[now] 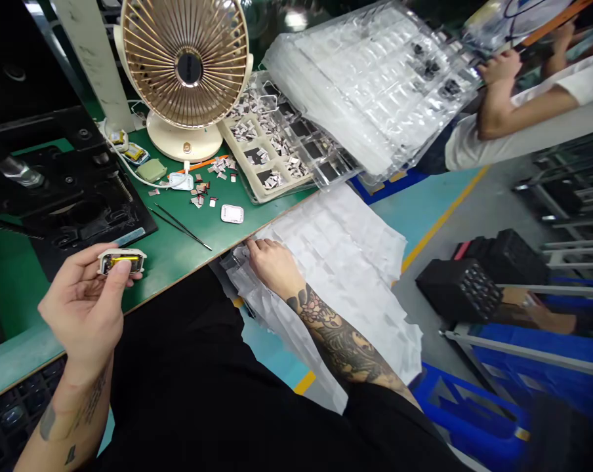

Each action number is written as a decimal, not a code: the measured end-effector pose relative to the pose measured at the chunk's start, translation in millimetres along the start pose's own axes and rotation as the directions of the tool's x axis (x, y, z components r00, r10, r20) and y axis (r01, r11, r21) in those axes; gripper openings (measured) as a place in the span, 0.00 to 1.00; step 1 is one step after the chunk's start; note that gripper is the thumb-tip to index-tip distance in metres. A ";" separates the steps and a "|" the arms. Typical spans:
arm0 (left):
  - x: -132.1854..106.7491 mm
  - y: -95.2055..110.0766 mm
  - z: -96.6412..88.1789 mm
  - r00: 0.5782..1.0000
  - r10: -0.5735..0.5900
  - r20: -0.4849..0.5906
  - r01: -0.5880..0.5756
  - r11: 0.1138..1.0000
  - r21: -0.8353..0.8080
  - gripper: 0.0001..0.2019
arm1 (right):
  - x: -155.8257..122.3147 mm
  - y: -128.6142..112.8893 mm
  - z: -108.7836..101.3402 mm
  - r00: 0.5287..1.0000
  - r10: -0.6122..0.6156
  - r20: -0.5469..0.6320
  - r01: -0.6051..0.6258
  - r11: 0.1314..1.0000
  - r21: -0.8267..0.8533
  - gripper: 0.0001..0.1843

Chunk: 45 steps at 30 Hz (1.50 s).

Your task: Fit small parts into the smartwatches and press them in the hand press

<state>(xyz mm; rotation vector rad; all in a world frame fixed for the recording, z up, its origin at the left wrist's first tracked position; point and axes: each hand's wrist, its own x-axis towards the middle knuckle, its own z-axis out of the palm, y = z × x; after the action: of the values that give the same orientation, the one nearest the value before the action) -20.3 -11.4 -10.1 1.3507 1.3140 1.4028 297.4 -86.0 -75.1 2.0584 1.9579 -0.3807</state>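
Note:
My left hand point(87, 301) is closed on a small white device housing point(122, 262), thumb across its open face. A yellow part shows inside it. My right hand point(275, 265) is at the bench's front edge, over crumpled white sheeting point(336, 255). Its fingers are curled, and whatever they hold, if anything, is hidden. Black tweezers point(181, 227) lie on the green bench between my hands. Beyond them is a small white rounded frame point(232, 214). Loose small pieces point(198, 193) are scattered near a cream divided tray point(267, 187) that holds many similar pieces.
A cream fan point(185, 141) stands at the back of the bench. Black machinery point(87, 216) is at left. Stacked clear plastic trays point(370, 85) lean at upper right. Another person's arm point(527, 108) is beyond them. Blue crates point(473, 413) and racks stand on the right.

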 end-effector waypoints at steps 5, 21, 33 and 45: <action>-4.3 9.3 1.5 0.999 -0.005 0.032 0.005 1.000 0.023 0.18 | 3.8 -1.7 -4.3 0.997 0.039 0.060 -0.037 0.999 -0.033 0.19; -3.7 9.0 3.2 0.999 -0.007 0.052 0.009 0.999 -0.042 0.21 | 8.2 -23.8 -11.4 0.997 0.040 0.060 -0.032 0.993 -0.117 0.25; -6.7 -1.6 4.2 0.990 -0.069 0.119 0.086 0.986 -0.145 0.23 | -40.8 13.4 -45.2 0.555 0.097 -0.826 0.380 0.854 0.356 0.15; -5.3 1.1 0.3 0.983 -0.078 0.164 0.100 0.987 -0.129 0.22 | 4.7 1.9 -48.9 0.587 0.288 -0.757 0.588 0.491 0.643 0.17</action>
<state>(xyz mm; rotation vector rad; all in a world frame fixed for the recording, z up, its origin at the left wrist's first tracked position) -19.2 -16.7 -10.1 1.2683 1.1393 1.2735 299.7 -63.5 -31.4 3.0700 2.9868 -0.6842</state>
